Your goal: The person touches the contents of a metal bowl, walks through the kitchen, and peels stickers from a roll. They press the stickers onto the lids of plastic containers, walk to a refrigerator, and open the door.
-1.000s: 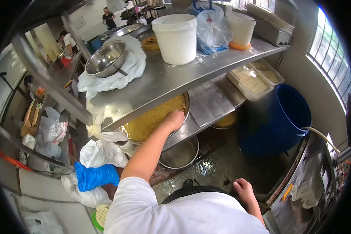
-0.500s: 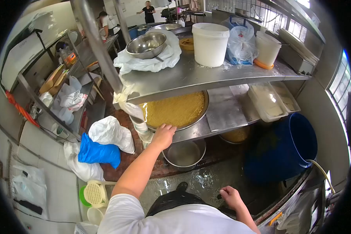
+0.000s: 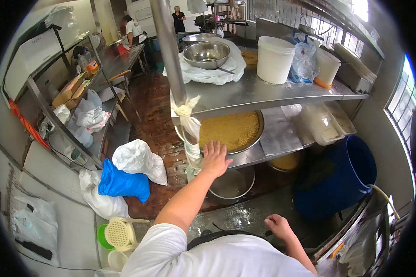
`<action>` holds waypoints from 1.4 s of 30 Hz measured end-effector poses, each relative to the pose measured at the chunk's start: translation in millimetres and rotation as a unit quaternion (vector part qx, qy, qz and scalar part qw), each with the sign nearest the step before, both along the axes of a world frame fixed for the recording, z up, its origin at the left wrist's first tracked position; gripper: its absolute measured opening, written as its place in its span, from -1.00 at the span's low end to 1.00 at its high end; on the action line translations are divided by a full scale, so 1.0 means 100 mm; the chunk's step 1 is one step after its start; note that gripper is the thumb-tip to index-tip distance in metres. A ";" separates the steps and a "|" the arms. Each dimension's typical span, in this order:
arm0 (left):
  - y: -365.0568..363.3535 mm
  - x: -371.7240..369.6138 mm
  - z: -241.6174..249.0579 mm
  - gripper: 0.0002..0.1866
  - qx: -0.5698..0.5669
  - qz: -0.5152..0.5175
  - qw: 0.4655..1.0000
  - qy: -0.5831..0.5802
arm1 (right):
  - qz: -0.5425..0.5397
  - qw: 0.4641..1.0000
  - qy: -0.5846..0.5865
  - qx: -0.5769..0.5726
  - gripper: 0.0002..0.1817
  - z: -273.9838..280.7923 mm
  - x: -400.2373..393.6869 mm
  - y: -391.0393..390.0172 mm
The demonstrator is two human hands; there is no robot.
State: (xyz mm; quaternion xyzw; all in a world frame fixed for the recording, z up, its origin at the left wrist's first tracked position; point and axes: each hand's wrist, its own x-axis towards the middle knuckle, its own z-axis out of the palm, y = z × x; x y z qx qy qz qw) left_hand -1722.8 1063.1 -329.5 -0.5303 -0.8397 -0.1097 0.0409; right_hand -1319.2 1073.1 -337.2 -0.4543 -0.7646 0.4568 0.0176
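My left hand point(image 3: 215, 159) reaches forward with fingers stretched and spread, over the near rim of a wide metal pan point(image 3: 262, 134). A yellow, crumbly-looking mass point(image 3: 233, 128) fills the pan, and my fingertips overlap its near edge. The pan sits on the lower metal shelf, beside a post wrapped in knotted cloth point(image 3: 187, 115). My right hand point(image 3: 278, 226) hangs low near my body, fingers curled in and no object showing in them. Under the shelf, nearest below my left hand, stands a metal pot point(image 3: 233, 184).
Above, a shelf point(image 3: 263, 94) bears a steel bowl point(image 3: 206, 54) and a white bucket point(image 3: 275, 60). Plastic tubs point(image 3: 322, 124) stand right of the pan, with a blue barrel point(image 3: 330, 175) below. Filled sacks point(image 3: 140, 159) lie left. Two people point(image 3: 134, 31) stand farther back.
The view has swung left, showing more of the brick floor. My left hand has gone from curled at the pan's rim to flat with spread fingers. My right hand remains low and curled.
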 end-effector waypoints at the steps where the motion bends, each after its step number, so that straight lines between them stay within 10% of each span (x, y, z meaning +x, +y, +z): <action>1: -0.01 -0.02 0.00 -0.16 -0.003 -0.007 1.000 -0.009 | -0.015 1.000 -0.012 -0.024 -0.63 0.00 -0.06 -0.10; 14: -0.35 -0.29 0.01 -0.09 0.015 -0.156 0.987 -0.026 | 0.069 0.973 0.181 0.126 -0.71 0.71 -1.83 -0.69; 22: -1.31 -0.36 -0.44 -0.30 0.172 -0.189 0.952 -0.166 | 0.119 0.955 0.194 0.189 -0.41 0.91 -2.47 -0.34; 27: -1.30 -0.80 -0.78 -0.21 0.327 0.143 0.913 -0.198 | 0.115 0.950 0.246 0.157 -0.20 1.04 -3.27 -0.17; 32: -1.06 -0.90 -1.00 -0.48 0.131 0.103 0.940 -0.298 | 0.154 0.934 0.323 0.019 -0.11 0.75 -3.71 -0.14; 34: -1.09 -0.76 -0.95 -0.67 0.115 0.116 0.859 -0.486 | 0.107 0.931 0.339 0.081 -0.21 0.54 -3.71 -0.18; 42: -1.86 0.11 -0.90 -0.71 0.075 0.029 0.931 -0.357 | 0.041 0.977 0.196 0.075 -0.34 -0.22 -3.65 -0.19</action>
